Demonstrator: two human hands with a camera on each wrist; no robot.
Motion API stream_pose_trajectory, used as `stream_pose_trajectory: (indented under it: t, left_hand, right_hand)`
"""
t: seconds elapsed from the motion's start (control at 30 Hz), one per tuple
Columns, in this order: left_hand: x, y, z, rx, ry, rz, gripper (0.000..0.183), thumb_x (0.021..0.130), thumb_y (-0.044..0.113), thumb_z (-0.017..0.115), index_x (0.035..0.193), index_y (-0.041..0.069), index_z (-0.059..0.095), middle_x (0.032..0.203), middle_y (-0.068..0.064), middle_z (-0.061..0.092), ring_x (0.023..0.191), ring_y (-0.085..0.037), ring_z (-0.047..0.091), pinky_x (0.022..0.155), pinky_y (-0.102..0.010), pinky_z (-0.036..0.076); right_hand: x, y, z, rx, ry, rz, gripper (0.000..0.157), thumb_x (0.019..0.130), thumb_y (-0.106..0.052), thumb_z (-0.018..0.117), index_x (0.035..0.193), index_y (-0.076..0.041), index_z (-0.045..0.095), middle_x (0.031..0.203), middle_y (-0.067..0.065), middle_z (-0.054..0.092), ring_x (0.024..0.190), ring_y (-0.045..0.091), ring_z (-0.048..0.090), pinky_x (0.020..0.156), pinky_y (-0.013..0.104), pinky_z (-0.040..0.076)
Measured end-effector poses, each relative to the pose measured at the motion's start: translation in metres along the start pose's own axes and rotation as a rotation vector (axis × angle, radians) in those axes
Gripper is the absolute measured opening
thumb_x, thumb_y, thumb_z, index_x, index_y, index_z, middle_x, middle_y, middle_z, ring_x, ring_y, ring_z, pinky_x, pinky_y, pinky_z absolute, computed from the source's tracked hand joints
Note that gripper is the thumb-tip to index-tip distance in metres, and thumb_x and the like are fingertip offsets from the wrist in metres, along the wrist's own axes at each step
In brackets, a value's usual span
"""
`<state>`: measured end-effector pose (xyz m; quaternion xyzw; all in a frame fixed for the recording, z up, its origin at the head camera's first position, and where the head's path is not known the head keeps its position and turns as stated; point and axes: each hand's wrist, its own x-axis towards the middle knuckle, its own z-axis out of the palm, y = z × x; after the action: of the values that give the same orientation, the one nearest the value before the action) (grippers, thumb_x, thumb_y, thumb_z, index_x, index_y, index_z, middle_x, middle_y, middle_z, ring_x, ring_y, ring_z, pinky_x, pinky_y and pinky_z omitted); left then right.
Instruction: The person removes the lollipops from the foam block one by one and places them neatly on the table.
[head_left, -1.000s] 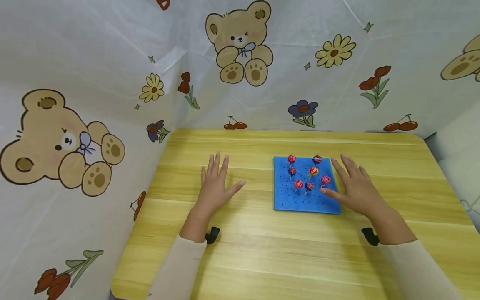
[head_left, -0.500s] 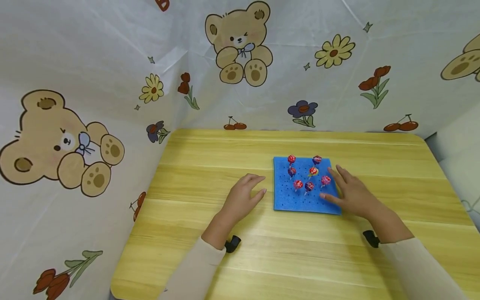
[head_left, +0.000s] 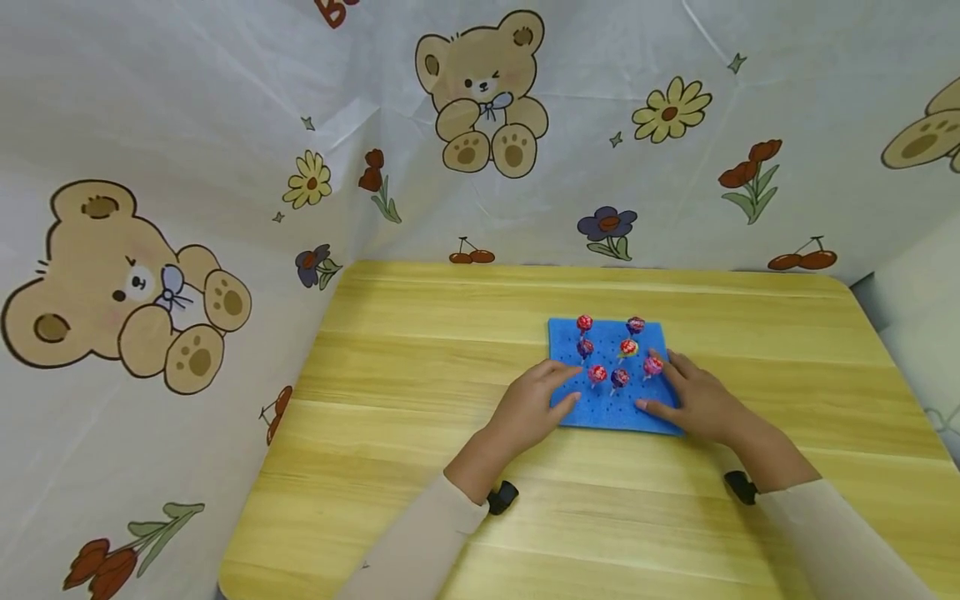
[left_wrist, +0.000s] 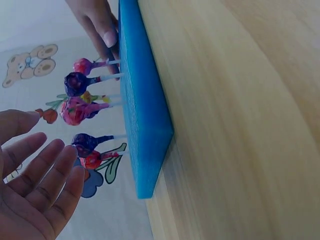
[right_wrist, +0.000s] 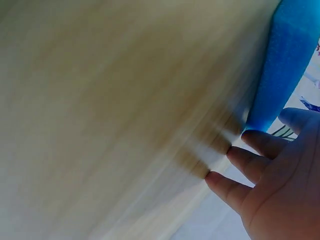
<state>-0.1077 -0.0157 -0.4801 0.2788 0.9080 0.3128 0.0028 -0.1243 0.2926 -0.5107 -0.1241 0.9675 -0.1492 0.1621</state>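
Several wrapped lollipops stand by their sticks in a blue foam block [head_left: 600, 415] pierced with small holes. The wrappers vary: a red lollipop [head_left: 597, 375], a purple lollipop [head_left: 619, 378] and a pink lollipop [head_left: 653, 366] are among them. Over the foam's left edge hovers my left hand [head_left: 528, 404], fingers loosely bent, near the front red lollipop. In the left wrist view a gap shows between that hand [left_wrist: 37, 195] and the lollipops. My right hand [head_left: 701, 400] lies at the foam's right edge. Its fingertips seem to touch the table and the block's side in the right wrist view.
The foam rests on a wooden table [head_left: 405, 358]. Behind and to the left hangs a white cloth [head_left: 555, 100] printed with bears and flowers. A black strap piece [head_left: 502, 497] sits at the left wrist, and another black piece [head_left: 741, 487] at the right.
My left hand has swung right from the table to the foam's left edge, its spread fingers now loosely bent. My right hand has shifted slightly down against the right edge. The lollipops stay put.
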Motion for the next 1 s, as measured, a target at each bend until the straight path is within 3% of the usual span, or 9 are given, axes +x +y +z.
stream_pose_trajectory:
  t: [0.3, 1.0]
  left_hand:
    - [0.011, 0.006, 0.009, 0.023, 0.028, 0.059, 0.045, 0.100, 0.027, 0.064, 0.144, 0.017, 0.057, 0.134, 0.002, 0.061, 0.123, -0.013, 0.062, 0.101, -0.024, 0.053]
    - [0.027, 0.017, 0.022, 0.114, 0.000, 0.046, 0.041, 0.101, 0.025, 0.064, 0.142, 0.019, 0.060, 0.138, 0.001, 0.059, 0.124, -0.012, 0.062, 0.101, -0.021, 0.052]
  right_hand:
    - [-0.004, 0.004, 0.009, -0.023, 0.021, -0.031, 0.102, 0.092, -0.069, 0.054, 0.157, 0.004, 0.027, 0.163, 0.034, 0.016, 0.149, 0.056, 0.014, 0.116, 0.077, 0.011]
    - [-0.009, 0.003, 0.013, -0.064, 0.028, -0.042, 0.096, 0.098, -0.067, 0.046, 0.159, 0.003, 0.021, 0.165, 0.032, 0.010, 0.152, 0.053, 0.008, 0.116, 0.077, 0.007]
